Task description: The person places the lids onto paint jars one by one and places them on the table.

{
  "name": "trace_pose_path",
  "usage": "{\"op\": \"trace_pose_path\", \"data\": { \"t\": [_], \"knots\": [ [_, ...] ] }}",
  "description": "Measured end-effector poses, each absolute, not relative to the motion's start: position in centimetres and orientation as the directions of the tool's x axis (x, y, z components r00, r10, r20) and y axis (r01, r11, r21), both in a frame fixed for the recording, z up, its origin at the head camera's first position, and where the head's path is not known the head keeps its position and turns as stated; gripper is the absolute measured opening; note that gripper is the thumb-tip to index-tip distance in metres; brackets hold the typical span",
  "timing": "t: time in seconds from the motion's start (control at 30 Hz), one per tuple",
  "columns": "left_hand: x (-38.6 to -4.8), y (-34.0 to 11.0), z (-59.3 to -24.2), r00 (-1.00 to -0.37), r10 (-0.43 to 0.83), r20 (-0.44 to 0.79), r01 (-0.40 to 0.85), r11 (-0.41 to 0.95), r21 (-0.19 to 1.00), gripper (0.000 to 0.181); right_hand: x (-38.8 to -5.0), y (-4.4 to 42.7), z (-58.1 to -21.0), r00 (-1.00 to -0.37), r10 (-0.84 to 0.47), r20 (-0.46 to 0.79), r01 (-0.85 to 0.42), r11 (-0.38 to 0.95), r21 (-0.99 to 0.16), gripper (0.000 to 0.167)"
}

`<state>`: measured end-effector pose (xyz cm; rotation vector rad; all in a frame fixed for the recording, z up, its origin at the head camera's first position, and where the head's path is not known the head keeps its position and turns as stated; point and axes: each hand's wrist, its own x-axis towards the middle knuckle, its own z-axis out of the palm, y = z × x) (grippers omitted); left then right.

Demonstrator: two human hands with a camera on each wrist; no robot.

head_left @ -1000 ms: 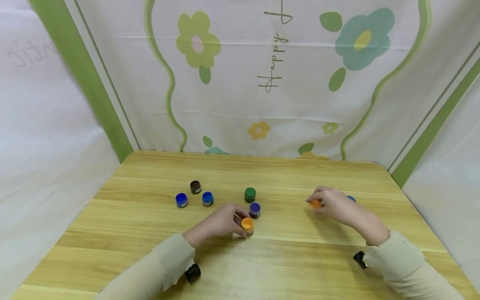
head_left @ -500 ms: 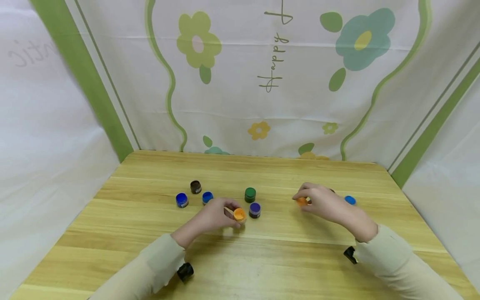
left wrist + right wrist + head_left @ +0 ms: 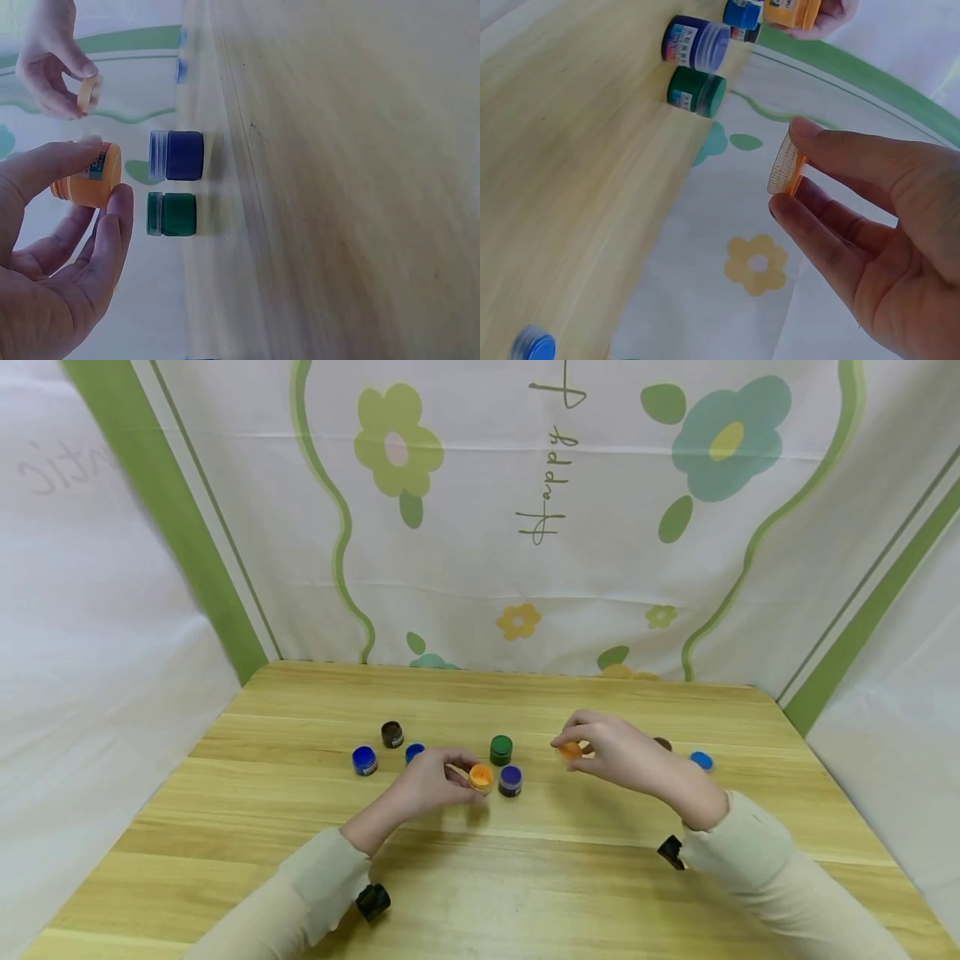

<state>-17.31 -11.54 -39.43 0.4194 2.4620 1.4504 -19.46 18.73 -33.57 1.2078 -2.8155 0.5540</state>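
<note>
An orange paint jar (image 3: 481,778) with its top off is gripped between the thumb and fingers of my left hand (image 3: 435,785); the left wrist view shows it raised off the table. My right hand (image 3: 622,753) pinches a ribbed orange jar lid (image 3: 786,166) by its edge, up in the air to the right of the jar. Between the two hands stand a purple paint jar (image 3: 511,782) and, just behind it, a green paint jar (image 3: 501,750). Both of these look capped in the wrist views.
Left of my left hand stand a dark blue jar (image 3: 364,761), a dark brown jar (image 3: 392,734) and a lighter blue jar (image 3: 414,751), partly hidden. A blue lid (image 3: 701,761) and a brown lid (image 3: 662,743) lie beyond my right forearm. A printed cloth (image 3: 450,568) hangs behind the table.
My right hand has carried the orange lid left, towards the jar. My left hand has lifted the orange jar and moved it slightly left and away from me. The other jars stayed put.
</note>
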Motion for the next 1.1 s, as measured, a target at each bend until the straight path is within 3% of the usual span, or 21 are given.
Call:
{"op": "trace_pose_path", "data": {
  "t": [0.4, 0.67, 1.1],
  "knots": [
    [-17.7, -10.7, -39.6, -0.938, 0.336, -0.081, 0.080, 0.439, 0.895, 0.046, -19.6, 16.2, -33.0, -0.592, -0.773, 0.230, -0.798, 0.522, -0.301, 0.027],
    [-17.8, -10.3, -39.9, -0.930, 0.361, -0.071, 0.076, 0.377, 0.923, 0.045, -19.5, 14.4, -33.0, -0.513, -0.822, 0.246, -0.825, 0.395, -0.404, 0.027],
    [-17.7, -9.9, -39.8, -0.925, 0.377, -0.037, 0.109, 0.360, 0.926, 0.043, -19.5, 12.8, -33.5, -0.476, -0.850, 0.226, -0.835, 0.355, -0.422, 0.030]
  ]
}}
